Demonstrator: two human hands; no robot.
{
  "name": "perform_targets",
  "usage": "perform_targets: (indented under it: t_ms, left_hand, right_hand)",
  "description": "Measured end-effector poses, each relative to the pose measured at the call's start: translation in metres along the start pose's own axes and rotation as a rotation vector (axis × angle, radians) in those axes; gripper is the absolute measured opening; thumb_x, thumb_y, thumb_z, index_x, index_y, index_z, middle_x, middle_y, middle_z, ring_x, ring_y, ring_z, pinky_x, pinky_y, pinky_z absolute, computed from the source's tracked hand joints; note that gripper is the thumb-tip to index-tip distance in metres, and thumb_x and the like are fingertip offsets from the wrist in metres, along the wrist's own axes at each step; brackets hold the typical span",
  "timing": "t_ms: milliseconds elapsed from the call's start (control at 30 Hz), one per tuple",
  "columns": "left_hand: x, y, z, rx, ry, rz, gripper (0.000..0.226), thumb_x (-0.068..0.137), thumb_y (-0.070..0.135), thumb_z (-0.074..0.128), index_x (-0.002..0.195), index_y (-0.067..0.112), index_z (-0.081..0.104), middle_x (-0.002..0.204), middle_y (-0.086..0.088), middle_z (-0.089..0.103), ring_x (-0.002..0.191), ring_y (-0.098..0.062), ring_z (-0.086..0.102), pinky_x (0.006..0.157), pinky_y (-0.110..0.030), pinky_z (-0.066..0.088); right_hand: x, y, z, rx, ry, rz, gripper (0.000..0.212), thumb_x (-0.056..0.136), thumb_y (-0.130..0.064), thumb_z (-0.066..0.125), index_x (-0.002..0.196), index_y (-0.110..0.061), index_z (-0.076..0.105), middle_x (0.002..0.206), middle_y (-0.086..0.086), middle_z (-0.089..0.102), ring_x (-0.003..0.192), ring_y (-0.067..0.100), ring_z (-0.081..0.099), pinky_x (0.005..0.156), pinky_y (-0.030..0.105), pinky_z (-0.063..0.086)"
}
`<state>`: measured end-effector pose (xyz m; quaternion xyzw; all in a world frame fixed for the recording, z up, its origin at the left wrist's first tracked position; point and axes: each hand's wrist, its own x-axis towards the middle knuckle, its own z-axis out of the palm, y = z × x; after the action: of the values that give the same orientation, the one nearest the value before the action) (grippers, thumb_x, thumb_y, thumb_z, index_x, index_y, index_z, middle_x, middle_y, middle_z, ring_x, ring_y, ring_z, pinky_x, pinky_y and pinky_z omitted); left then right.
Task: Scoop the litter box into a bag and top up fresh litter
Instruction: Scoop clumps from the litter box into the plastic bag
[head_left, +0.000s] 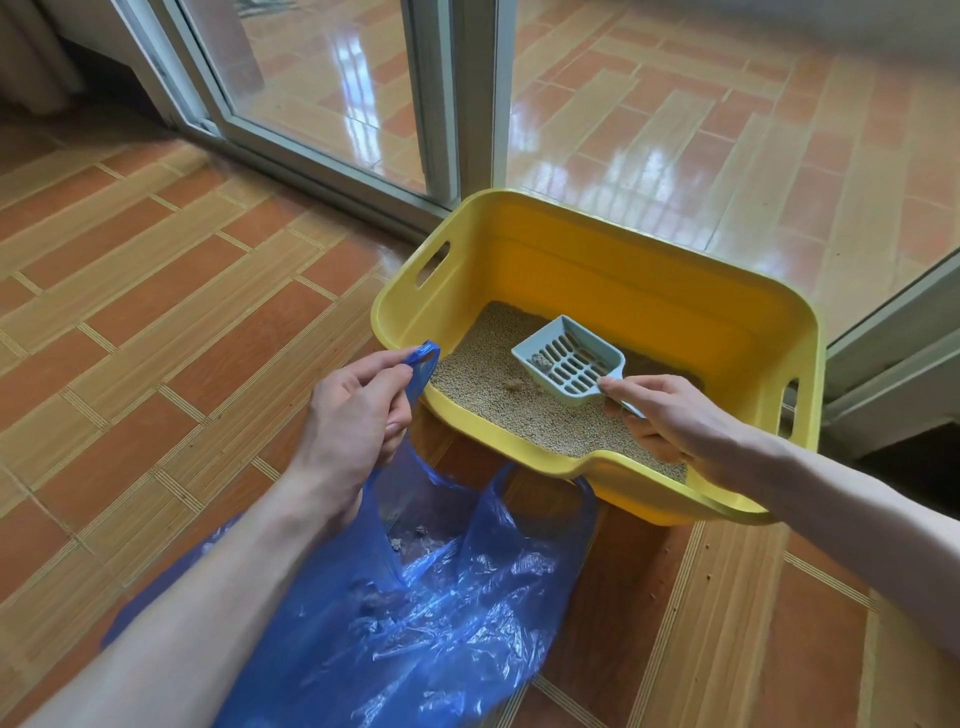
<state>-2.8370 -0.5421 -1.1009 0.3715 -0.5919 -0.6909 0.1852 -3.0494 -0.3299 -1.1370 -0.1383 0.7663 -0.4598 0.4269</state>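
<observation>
Head view looks down on a yellow litter box (675, 312) standing on a tiled floor (156, 291), its far side close to a sliding glass door (332, 93). Pale granular litter (498, 384) covers the bottom of the box. The right hand (670, 421) grips the handle of a light blue slotted scoop (569, 358), fingers curled round it; the scoop's head sits low over the litter and carries a small grey clump (542, 362) near its front edge. Another clump (514, 385) lies on the litter just in front of the scoop. The left hand (353, 415) pinches one handle of a blue plastic bag (447, 597), lifting it beside the box's near left corner (the bag's second handle hangs against the box rim). The rest of the bag lies crumpled on the floor, with a few dark clumps showing inside.
</observation>
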Motion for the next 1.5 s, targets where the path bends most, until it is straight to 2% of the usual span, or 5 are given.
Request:
perform_targets:
  t_ms: [733,967,1167,1367,1500]
  left_hand:
    - [-0.001,0.001,0.0,0.019,-0.004,0.003,0.025,0.105,0.012,0.05,0.114,0.016,0.073,0.047,0.002,0.031,0.036,-0.008,0.019,0.036,-0.014,0.019]
    - [-0.002,0.001,0.001,0.007,0.01,-0.005,0.024,0.105,0.01,0.05,0.115,0.012,0.071,0.045,0.003,0.031,0.034,-0.007,0.02,0.036,-0.013,0.017]
    - [-0.002,0.002,0.001,-0.003,-0.003,-0.008,0.024,0.105,0.011,0.05,0.117,0.012,0.071,0.045,0.003,0.032,0.034,-0.007,0.02,0.035,-0.014,0.018]
    - [-0.006,0.007,-0.001,-0.003,0.007,-0.011,0.024,0.104,0.011,0.05,0.116,0.013,0.071,0.045,0.004,0.032,0.034,-0.007,0.019,0.035,-0.014,0.018]
    - [-0.01,0.012,-0.003,0.007,0.0,0.001,0.024,0.105,0.011,0.049,0.114,0.013,0.072,0.046,0.004,0.033,0.035,-0.006,0.021,0.035,-0.015,0.019]
  right_hand:
    - [-0.009,-0.007,0.007,0.013,0.009,-0.004,0.035,0.101,-0.042,0.058,0.089,-0.01,0.062,0.058,-0.004,0.029,0.046,0.011,0.021,0.039,0.022,0.018]
    - [-0.032,-0.031,0.011,-0.086,-0.069,-0.088,0.039,0.098,-0.047,0.059,0.088,-0.01,0.063,0.054,-0.008,0.032,0.048,0.012,0.024,0.042,0.023,0.019]
    - [-0.065,-0.056,0.027,-0.067,-0.106,-0.125,0.038,0.099,-0.041,0.058,0.083,-0.007,0.061,0.052,-0.005,0.026,0.043,0.011,0.019,0.036,0.018,0.02]
    - [-0.091,-0.053,0.053,-0.036,-0.171,-0.045,0.035,0.099,-0.036,0.059,0.082,-0.005,0.06,0.049,-0.004,0.022,0.037,0.008,0.019,0.034,0.014,0.018]
    - [-0.094,-0.035,0.075,-0.002,-0.259,0.016,0.033,0.1,-0.033,0.059,0.082,-0.004,0.06,0.046,-0.004,0.035,0.034,0.004,0.028,0.033,0.015,0.018]
